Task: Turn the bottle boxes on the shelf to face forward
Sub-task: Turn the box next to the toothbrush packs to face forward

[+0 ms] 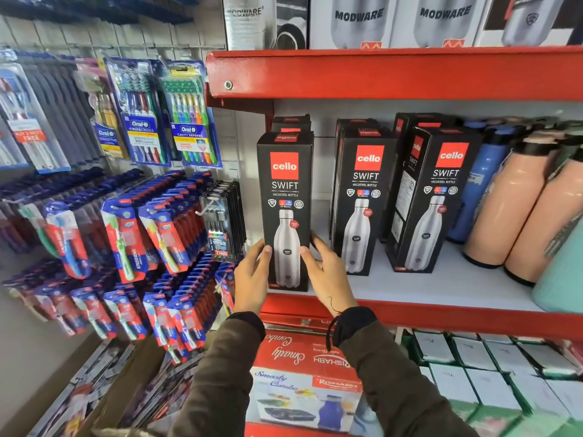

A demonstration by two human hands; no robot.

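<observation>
Bottle boxes are under adjustment, the leftmost box [285, 212] being gripped low on its sides: the left hand [250, 279] is pressed to its left edge, the right hand [328, 272] to its right, thumbs laid across the front panel. This box stands at the shelf [441, 288] front, label outward, judged squared or nearly so. Release is indicated next. The middle box [362, 200] appears forward-facing; the right box [432, 200] is angled, side panel showing, and is judged outstanding. Both forearms are raised from below, wrists slightly bent.

We've got three black Cello Swift bottle boxes upright on the red shelf [441, 313]: the left box [285, 197] and middle box [362, 197] face front, the right box [432, 200] sits angled.
</observation>
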